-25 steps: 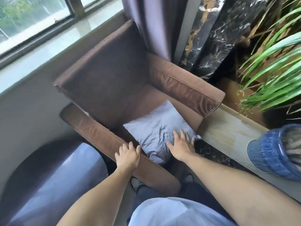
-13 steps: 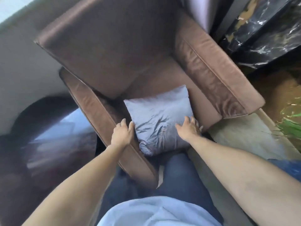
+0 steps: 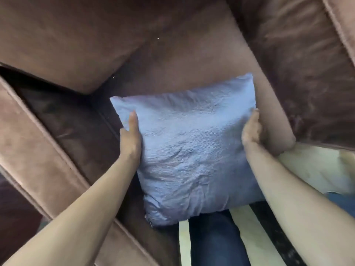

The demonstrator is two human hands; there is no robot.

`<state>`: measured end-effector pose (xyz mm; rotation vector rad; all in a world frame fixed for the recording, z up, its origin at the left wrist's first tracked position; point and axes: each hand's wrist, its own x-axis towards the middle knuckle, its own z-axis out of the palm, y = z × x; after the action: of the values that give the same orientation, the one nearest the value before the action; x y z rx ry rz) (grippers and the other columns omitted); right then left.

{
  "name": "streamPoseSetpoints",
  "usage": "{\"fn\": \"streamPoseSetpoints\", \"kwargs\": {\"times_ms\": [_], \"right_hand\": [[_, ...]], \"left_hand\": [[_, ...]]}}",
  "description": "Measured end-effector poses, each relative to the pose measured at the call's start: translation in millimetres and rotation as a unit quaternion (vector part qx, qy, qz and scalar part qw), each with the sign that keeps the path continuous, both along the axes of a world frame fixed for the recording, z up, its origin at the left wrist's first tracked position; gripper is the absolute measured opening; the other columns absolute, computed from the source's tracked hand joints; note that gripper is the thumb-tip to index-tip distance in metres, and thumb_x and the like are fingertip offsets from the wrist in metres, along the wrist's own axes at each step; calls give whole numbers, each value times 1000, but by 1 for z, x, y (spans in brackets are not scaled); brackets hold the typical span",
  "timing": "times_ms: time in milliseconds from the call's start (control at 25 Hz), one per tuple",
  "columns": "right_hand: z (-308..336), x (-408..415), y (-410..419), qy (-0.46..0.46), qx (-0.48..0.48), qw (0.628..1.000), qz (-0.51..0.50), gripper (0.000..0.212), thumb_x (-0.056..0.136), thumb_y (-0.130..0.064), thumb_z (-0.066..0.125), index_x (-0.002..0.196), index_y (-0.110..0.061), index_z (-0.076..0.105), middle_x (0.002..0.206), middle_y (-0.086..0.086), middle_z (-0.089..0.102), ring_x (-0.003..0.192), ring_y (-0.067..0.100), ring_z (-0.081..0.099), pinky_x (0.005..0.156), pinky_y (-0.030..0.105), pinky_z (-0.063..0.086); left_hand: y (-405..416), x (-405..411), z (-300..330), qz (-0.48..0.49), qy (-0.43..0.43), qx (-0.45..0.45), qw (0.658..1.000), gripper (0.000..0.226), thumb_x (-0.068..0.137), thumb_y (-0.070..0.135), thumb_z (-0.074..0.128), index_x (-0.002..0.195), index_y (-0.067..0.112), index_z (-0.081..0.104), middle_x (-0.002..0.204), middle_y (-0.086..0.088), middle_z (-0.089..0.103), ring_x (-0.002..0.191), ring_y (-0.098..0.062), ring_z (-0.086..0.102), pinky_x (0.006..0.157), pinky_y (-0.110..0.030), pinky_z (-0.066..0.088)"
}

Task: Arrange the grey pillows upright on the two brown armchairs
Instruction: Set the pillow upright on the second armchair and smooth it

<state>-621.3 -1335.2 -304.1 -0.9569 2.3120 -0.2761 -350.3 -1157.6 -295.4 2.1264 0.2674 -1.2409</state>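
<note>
Pillow held between both hands over the armchair seat

Hands are gripping the grey pillow (image 3: 189, 148) from opposite sides. Left hand (image 3: 131, 140) is pressing flat against the pillow's left edge, thumb lying along the front face and pointing up toward the upper left corner; the other fingers are going behind the fabric, out of sight. Right hand (image 3: 252, 129) is clasping the right edge, its fingers curling around the side; blur is hiding how far they are wrapping. Both hands are closing on the pillow, neither one spread wide.

Pillow is facing the camera, roughly square, slightly turned so its upper right corner is sitting highest. Fabric is showing a soft sheen, with creases gathering toward the lower half. Its lower edge is hanging past the front of the seat, above the person's dark blue trouser leg (image 3: 215, 240).

Brown armchair (image 3: 172, 60) is filling the view behind: backrest cushion at upper left, one padded armrest running along the left below the left forearm, the other rising at upper right. Whether the pillow is touching the seat or being held clear of it, cannot tell. Pale flooring (image 3: 317, 169) is showing at lower right.
</note>
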Motion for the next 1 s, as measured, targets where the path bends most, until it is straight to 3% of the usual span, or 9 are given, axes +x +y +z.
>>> {"fn": "streamPoseSetpoints", "kwargs": {"times_ms": [120, 240, 360, 480, 600, 680, 800, 880, 1000], "right_hand": [[-9, 3, 6, -14, -20, 1000, 4, 54, 102, -50, 44, 133, -12, 66, 147, 13, 59, 136, 29, 49, 102, 28, 28], [18, 2, 2, -38, 2, 999, 19, 55, 99, -53, 44, 134, -15, 65, 142, 11, 61, 132, 26, 51, 92, 19, 21], [65, 6, -6, -118, 75, 990, 5, 50, 95, -63, 39, 116, -24, 64, 127, -2, 60, 118, 15, 52, 93, 28, 27], [107, 19, -28, -151, -6, 988, -10, 54, 94, -61, 46, 121, -22, 70, 120, -10, 63, 122, 15, 56, 90, 20, 34], [157, 48, -70, -229, -78, 969, -39, 44, 74, -63, 54, 76, -27, 79, 84, -13, 75, 93, 18, 69, 81, 29, 50], [184, 73, -100, -269, -123, 955, -31, 39, 68, -61, 53, 62, -31, 75, 71, -12, 74, 81, 15, 66, 76, 35, 50], [206, 111, -126, -318, -174, 932, 25, 36, 72, -55, 55, 79, -29, 80, 89, -14, 78, 92, 10, 69, 89, 36, 55], [213, 137, -126, -335, -181, 922, 74, 54, 77, -51, 54, 118, -22, 75, 125, -5, 74, 120, 13, 65, 112, 41, 48], [229, 183, -93, -216, -237, 906, 276, 63, 91, -43, 48, 149, -19, 50, 154, 0, 54, 143, 13, 47, 123, 37, 34]], "left_hand": [[6, -2, -17, -1, -44, 12, 999, 110, 72, 92, 40, 145, 10, 57, 141, -3, 66, 129, -23, 60, 111, -39, 44], [5, -2, 7, 24, -20, -25, 999, 95, 82, 83, 46, 140, 11, 61, 135, 0, 69, 124, -19, 63, 101, -30, 45], [-7, -2, 54, 52, -5, -71, 996, 92, 77, 83, 50, 139, 17, 64, 131, 4, 71, 121, -14, 66, 106, -31, 47], [-22, 9, 94, 64, -30, -141, 988, 80, 74, 91, 55, 126, 33, 72, 120, 15, 78, 112, -3, 72, 107, -35, 51], [-41, 36, 139, 87, -30, -234, 968, 86, 69, 92, 63, 131, 34, 70, 128, 14, 76, 120, -4, 70, 109, -37, 49], [-48, 59, 164, 101, -34, -287, 952, 89, 72, 86, 69, 138, 27, 66, 136, 8, 72, 129, -9, 66, 115, -42, 44], [-48, 89, 184, 103, -53, -348, 930, 79, 77, 74, 74, 142, 30, 61, 143, 5, 68, 134, -14, 62, 114, -46, 44], [-39, 106, 191, 100, -59, -357, 927, 60, 80, 66, 74, 136, 47, 61, 142, 11, 67, 131, -14, 64, 107, -47, 50], [-25, 121, 194, 97, -88, -357, 925, 38, 89, 54, 65, 125, 44, 66, 131, 11, 70, 124, -15, 66, 104, -49, 54]]}}
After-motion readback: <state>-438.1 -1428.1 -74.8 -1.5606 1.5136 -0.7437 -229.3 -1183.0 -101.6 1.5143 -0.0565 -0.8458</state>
